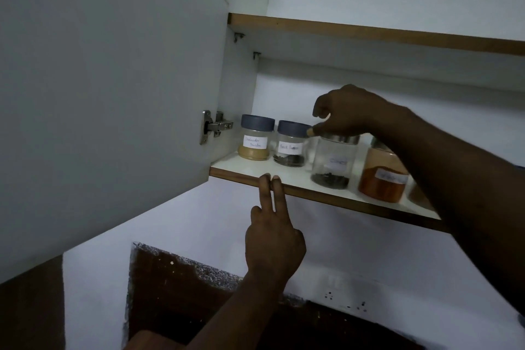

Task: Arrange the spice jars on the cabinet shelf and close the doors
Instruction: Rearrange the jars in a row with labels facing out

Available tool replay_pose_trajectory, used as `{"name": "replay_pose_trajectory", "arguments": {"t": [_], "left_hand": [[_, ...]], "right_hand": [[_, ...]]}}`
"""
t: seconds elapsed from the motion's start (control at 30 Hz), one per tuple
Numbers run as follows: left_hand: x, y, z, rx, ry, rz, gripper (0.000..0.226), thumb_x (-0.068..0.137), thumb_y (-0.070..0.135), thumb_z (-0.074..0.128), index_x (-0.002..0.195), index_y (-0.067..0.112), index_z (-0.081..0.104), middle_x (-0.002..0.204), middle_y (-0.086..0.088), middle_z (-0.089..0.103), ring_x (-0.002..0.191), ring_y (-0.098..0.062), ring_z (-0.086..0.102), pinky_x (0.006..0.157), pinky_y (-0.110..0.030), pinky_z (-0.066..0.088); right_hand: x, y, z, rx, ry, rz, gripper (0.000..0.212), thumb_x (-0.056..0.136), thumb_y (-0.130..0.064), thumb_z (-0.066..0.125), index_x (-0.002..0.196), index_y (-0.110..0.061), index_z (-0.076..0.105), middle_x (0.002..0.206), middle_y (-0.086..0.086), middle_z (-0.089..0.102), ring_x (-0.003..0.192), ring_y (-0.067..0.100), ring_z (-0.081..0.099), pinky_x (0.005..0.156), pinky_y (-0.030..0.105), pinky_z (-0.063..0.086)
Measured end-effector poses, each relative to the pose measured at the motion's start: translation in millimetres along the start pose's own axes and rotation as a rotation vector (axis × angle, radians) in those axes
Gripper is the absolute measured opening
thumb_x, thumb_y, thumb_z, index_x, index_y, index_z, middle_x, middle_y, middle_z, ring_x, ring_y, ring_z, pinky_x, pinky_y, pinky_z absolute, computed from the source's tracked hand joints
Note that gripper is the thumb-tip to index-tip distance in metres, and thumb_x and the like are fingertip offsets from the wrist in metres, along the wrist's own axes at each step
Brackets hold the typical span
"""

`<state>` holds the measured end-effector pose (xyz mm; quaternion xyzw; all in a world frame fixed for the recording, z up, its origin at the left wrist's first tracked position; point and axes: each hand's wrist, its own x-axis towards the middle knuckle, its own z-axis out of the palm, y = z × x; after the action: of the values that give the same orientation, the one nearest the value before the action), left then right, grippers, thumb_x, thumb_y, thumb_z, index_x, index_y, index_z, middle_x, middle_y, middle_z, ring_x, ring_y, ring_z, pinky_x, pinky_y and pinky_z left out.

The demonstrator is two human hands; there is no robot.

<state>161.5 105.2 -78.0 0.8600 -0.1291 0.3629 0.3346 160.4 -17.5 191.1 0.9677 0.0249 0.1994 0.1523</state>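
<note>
Several spice jars stand in a row on the white lower shelf (255,172) of an open wall cabinet. From the left: a blue-lidded jar of yellow powder (255,138), a blue-lidded jar of black pepper (291,145), a clear steel-lidded jar (332,163) with dark bits at the bottom, and a jar of orange-red powder (382,177). My right hand (349,115) rests on top of the steel lid, fingers curled over it. My left hand (272,236) reaches up from below, two fingertips touching the shelf's wooden front edge.
The left cabinet door (108,94) hangs open, its hinge (214,125) beside the yellow jar. An upper shelf (369,33) runs above. Below the cabinet is a white wall with a dark tiled patch (176,287) and an outlet (343,297).
</note>
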Motion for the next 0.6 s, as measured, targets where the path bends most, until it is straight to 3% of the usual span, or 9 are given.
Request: {"name": "replay_pose_trajectory", "arguments": {"t": [0.17, 0.4, 0.6], "left_hand": [[1.4, 28.7, 2.8, 0.038, -0.071, 0.224, 0.094, 0.078, 0.035, 0.066, 0.155, 0.019, 0.016, 0.166, -0.003, 0.009, 0.097, -0.023, 0.058, 0.057, -0.027, 0.051], [-7.6, 46.6, 20.6, 0.064, -0.080, 0.084, 0.110, 0.069, 0.035, 0.076, 0.157, 0.018, 0.013, 0.165, -0.003, 0.005, 0.089, -0.020, 0.057, 0.053, -0.022, 0.044], [-2.5, 37.3, 18.8, 0.120, -0.102, 0.159, 0.113, 0.072, 0.035, 0.073, 0.156, 0.023, -0.002, 0.166, 0.003, -0.007, 0.106, -0.031, 0.055, 0.061, -0.032, 0.055]], "right_hand": [[-39.9, 19.1, 18.7, -0.101, -0.068, 0.032, 0.080, 0.073, -0.064, 0.080, 0.139, -0.029, 0.052, 0.128, -0.001, 0.065, 0.113, 0.023, 0.060, 0.093, 0.044, 0.054], [-28.1, 25.8, 50.6, -0.065, 0.064, 0.045, 0.077, 0.071, -0.042, 0.090, 0.137, -0.026, 0.054, 0.121, 0.005, 0.068, 0.108, 0.029, 0.063, 0.077, 0.036, 0.050], [-3.8, 25.1, 61.8, -0.082, 0.070, 0.065, 0.077, 0.070, -0.038, 0.091, 0.136, -0.018, 0.057, 0.123, 0.010, 0.065, 0.107, 0.030, 0.063, 0.075, 0.035, 0.047]]}}
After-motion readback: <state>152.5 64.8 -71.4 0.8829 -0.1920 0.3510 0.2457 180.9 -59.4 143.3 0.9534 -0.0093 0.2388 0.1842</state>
